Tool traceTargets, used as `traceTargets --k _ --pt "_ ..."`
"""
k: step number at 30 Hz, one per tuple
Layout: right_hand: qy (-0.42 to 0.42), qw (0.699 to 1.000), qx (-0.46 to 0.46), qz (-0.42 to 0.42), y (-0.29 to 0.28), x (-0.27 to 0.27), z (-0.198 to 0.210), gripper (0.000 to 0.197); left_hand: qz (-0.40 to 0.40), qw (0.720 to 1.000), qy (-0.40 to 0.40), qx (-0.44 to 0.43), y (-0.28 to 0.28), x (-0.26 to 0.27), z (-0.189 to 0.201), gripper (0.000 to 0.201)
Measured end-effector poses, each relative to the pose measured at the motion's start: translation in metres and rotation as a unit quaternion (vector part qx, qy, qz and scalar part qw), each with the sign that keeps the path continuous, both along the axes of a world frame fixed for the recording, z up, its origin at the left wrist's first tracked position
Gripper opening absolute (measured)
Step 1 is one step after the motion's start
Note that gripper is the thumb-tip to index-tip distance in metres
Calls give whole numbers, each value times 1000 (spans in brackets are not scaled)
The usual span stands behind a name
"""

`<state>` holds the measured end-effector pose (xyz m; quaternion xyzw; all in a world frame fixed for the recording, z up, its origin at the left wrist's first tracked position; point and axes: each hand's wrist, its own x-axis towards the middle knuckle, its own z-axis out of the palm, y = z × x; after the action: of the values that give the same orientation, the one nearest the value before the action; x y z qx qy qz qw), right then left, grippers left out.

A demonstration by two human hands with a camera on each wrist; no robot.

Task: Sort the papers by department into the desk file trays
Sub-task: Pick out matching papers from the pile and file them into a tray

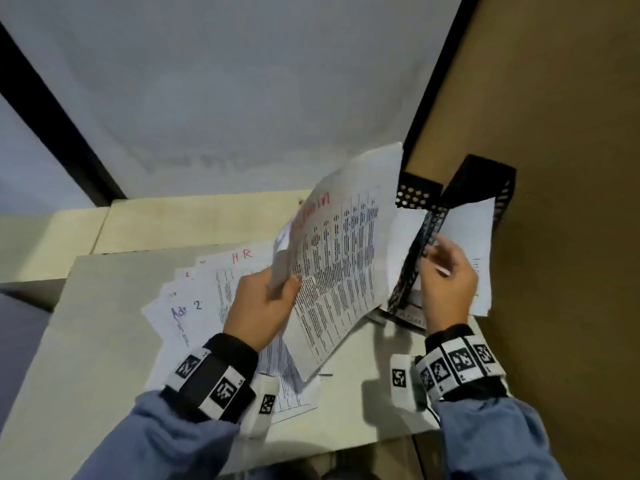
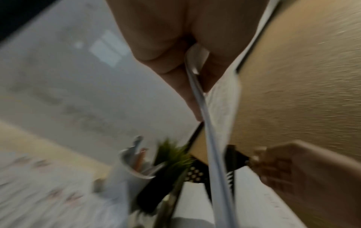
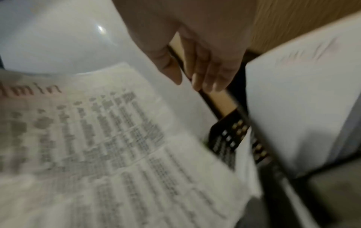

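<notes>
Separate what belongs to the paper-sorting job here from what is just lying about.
Part of the job:
- Admin sheet, held by the left hand
- HR sheet in the fanned papers on the desk
- black mesh file trays, right hand at the divider

Lying about:
- pen cup
- small green plant

Cup and plant pretty smeared in left wrist view; sheet print blurry, heading cut off at left.

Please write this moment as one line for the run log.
left hand: holds Admin sheet lifted | right hand: at black tray divider, grip unclear | HR pile: on desk
</notes>
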<state>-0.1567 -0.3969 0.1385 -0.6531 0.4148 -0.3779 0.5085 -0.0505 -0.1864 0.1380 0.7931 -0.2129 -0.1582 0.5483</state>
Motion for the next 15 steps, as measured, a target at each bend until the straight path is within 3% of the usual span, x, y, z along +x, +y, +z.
traceTargets --k 3,5,7,8,10,12,15 --pt "77 985 -28 -150 -46 -33 -6 60 -43 998 -51 -17 -29 -13 26 43" --pt "155 974 23 -165 -67 -49 -13 79 -64 994 -87 -31 -46 -21 39 47" --pt "204 963 105 -139 -77 -57 -18 88 -91 986 -131 -56 -62 -29 51 37" --pt "209 961 134 -119 -78 -58 -18 81 -102 981 -151 -61 -70 -33 56 28" --pt "210 964 146 -76 -80 -58 -21 47 -109 976 -179 -54 -87 -38 61 15" --pt "219 968 112 -53 -81 -56 -25 21 -119 973 -196 -33 -103 -41 60 33" --pt "195 979 62 -20 -87 -55 -26 13 -137 963 -231 12 -126 -45 54 48"
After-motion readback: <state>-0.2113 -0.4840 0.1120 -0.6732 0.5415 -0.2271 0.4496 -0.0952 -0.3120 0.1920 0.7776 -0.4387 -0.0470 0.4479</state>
